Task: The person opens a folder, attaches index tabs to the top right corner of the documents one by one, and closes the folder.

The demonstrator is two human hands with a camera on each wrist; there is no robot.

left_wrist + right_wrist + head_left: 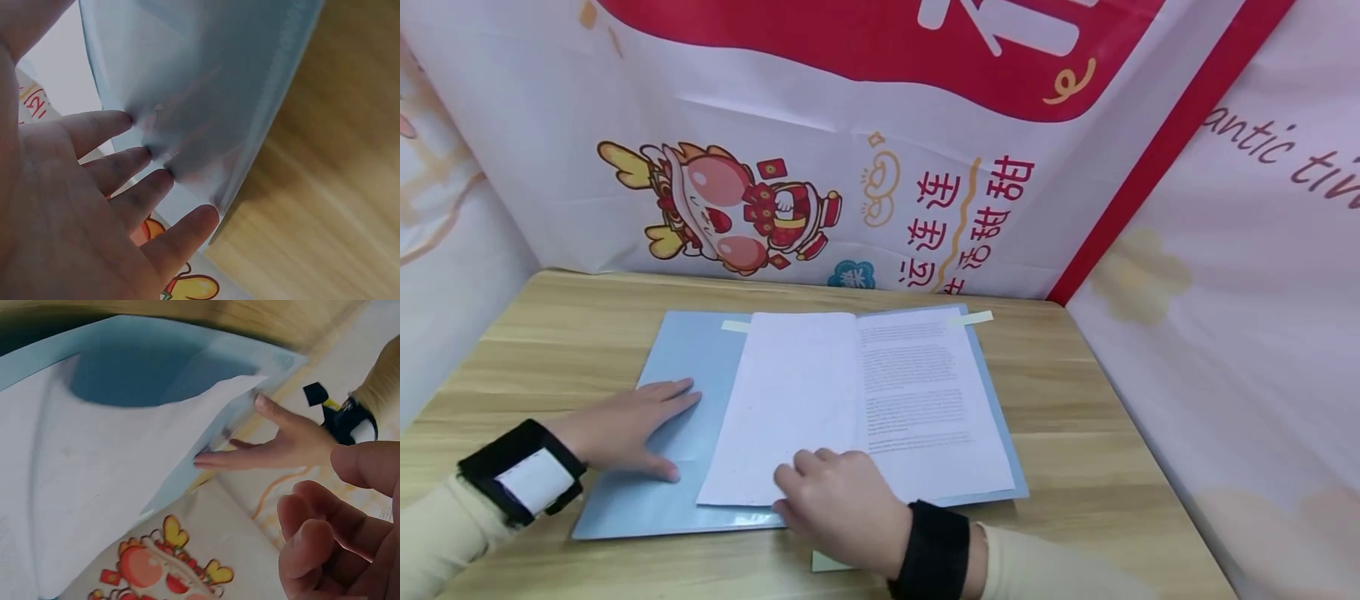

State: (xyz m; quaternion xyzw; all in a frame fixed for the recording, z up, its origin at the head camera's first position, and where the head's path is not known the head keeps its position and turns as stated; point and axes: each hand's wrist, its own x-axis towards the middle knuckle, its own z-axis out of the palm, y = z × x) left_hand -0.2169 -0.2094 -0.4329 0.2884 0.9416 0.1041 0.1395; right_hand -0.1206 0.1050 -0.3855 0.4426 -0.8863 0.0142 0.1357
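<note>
Two hands on the work. Right hand (pixel 842 508), fingers loosely curled, touches the near edge of the white sheets (pixel 857 400); whether it pinches them, cannot tell. Printed text beyond my fingertips, too small to read. Left hand (pixel 625 429) flat, fingers straight, pressing the open blue folder (pixel 688 350) under the sheets. Banner (pixel 880 150) beyond: "运连连", "甜甜".

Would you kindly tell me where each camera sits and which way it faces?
Head: looks forward and down at the blue folder on the table; both hands and sleeves show.
Left wrist: along the left hand pressing the folder.
Right wrist: past the right hand, curled fingers, toward the turned page.
All share the folder.
</note>
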